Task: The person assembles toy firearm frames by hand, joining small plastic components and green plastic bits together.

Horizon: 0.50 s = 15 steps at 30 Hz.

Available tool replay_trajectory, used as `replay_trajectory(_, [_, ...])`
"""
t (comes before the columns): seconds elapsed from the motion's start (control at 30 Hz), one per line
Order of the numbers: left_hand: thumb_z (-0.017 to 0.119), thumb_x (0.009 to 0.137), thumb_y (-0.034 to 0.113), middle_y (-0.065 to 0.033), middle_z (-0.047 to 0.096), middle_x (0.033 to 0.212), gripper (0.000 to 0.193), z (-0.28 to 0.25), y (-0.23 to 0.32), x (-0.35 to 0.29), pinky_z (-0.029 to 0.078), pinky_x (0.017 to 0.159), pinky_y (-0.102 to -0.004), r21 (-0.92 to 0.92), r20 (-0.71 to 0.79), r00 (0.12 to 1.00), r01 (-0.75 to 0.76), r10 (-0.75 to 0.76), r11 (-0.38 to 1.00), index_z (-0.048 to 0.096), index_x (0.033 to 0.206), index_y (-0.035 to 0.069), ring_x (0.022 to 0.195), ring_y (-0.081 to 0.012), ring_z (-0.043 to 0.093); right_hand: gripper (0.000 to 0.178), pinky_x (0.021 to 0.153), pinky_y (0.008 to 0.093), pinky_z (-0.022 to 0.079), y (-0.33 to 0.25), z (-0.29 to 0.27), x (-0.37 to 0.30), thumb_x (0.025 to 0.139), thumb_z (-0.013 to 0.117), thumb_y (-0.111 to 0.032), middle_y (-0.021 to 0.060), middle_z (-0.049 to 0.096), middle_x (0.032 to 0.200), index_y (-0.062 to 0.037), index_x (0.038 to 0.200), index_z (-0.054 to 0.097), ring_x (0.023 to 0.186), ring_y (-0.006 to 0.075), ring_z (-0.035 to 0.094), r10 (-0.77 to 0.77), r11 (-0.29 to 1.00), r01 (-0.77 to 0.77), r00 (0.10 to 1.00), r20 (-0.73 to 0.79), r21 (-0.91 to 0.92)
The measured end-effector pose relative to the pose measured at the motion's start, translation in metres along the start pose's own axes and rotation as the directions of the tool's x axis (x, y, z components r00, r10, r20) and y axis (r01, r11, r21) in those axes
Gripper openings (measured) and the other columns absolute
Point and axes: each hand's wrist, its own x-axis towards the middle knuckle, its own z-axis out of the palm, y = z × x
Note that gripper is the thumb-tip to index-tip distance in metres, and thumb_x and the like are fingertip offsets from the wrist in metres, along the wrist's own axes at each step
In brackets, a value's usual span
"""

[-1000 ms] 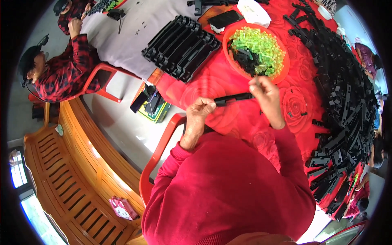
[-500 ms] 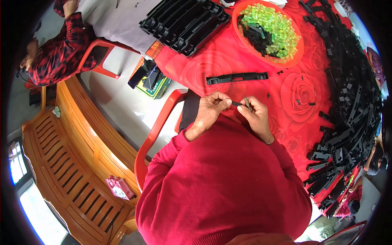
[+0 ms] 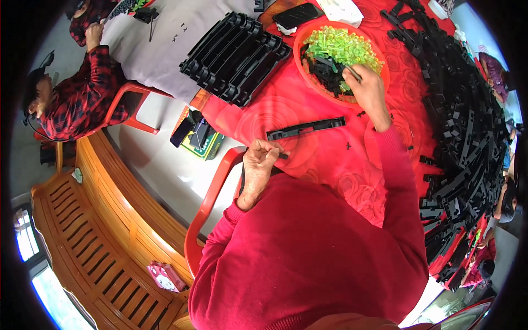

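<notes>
My left hand point(image 3: 258, 168) is closed in a pinch on a small black plastic piece point(image 3: 282, 155), whose end sticks out past the fingertips. My right hand point(image 3: 366, 91) reaches over the orange-red bowl point(image 3: 386, 77), with a slim grey metal tool point(image 3: 352, 73) between its fingers; its exact kind is unclear. Inside the bowl, yellow-green translucent tubes point(image 3: 344, 44) fill the far side and black plastic pieces point(image 3: 324, 71) the near left. A long black plastic bar point(image 3: 305, 128) lies on the table, just beyond my left hand and touched by neither hand.
Black bars point(image 3: 236, 55) lie side by side at the far left. Along the right spreads a large heap of black parts point(image 3: 462, 143) on the red flowered tablecloth point(image 3: 352, 192). A phone point(image 3: 297, 15) rests behind the bowl. Left are a red chair point(image 3: 212, 192) and a seated person point(image 3: 82, 99).
My right hand has left my left hand and moved forward to the bowl, carrying the grey tool. My left hand keeps the black piece. The whole view has shifted slightly.
</notes>
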Motion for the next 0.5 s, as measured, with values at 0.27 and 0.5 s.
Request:
replay_trajectory(0.27, [0.055,0.089,-0.003,-0.0089,0.063,0.079,0.004,-0.002,0.005,0.001,0.052,0.067,-0.0269,0.058,-0.033,0.994,0.11,-0.108,0.992,0.054,0.092,-0.001,0.071,-0.0169,0.064,0.016,0.063,0.0504,0.05,0.014,0.038,0.042,0.083,0.053,-0.011,0.0172,0.059,0.092,-0.0093,0.098,0.059,0.075,0.038,0.063,-0.141,0.872,0.227,0.965,0.221,-0.433])
replay_trajectory(0.5, [0.053,0.09,-0.002,-0.0075,0.062,0.077,0.002,0.002,0.0,-0.002,0.05,0.068,-0.0254,0.059,0.013,0.993,0.116,-0.117,0.991,0.054,0.091,0.0,0.071,-0.0149,0.063,0.025,0.061,0.0499,0.05,0.02,0.032,0.033,0.083,0.05,-0.008,0.0174,0.058,0.095,-0.0095,0.106,0.058,0.072,0.0381,0.063,-0.218,0.872,0.296,0.948,0.232,-0.39])
